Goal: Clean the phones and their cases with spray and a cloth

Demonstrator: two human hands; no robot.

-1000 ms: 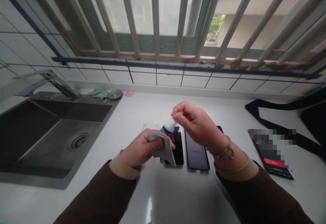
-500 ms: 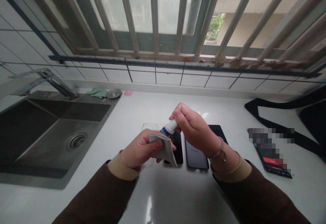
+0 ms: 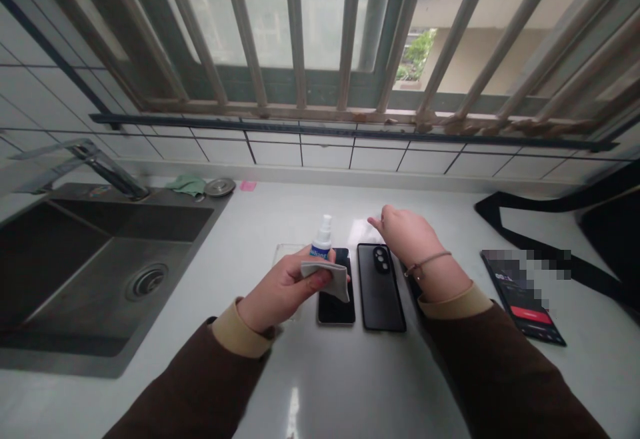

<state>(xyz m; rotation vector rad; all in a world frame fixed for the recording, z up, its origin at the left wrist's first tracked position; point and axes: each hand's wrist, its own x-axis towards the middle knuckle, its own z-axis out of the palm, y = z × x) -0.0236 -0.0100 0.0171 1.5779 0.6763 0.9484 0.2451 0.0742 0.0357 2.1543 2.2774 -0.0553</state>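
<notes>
A small white spray bottle (image 3: pixel 321 242) with a blue label stands upright in my left hand (image 3: pixel 285 289), its nozzle uncovered. The same hand pinches a folded grey cloth (image 3: pixel 327 278) under the thumb. Below lies a phone (image 3: pixel 336 309) with a dark screen, partly covered by the hand and cloth. My right hand (image 3: pixel 410 232) hovers at the upper right of a black phone case (image 3: pixel 381 299) with camera openings. Its fingers are curled under and one digit points left; whatever they hold is hidden. A clear case (image 3: pixel 285 250) sits partly behind my left hand.
A steel sink (image 3: pixel 113 272) with a faucet (image 3: pixel 113 169) is at left. Green cloth (image 3: pixel 187 186), a round metal lid (image 3: pixel 220 188) and pink paper (image 3: pixel 249 186) lie behind it. Another phone (image 3: pixel 525 299) and a black strap (image 3: pixel 490 209) are at right.
My right hand has pulled away from the bottle's top, moving right over the phone case. The white nozzle now shows. My left hand still holds the bottle and cloth, the bottle now more upright.
</notes>
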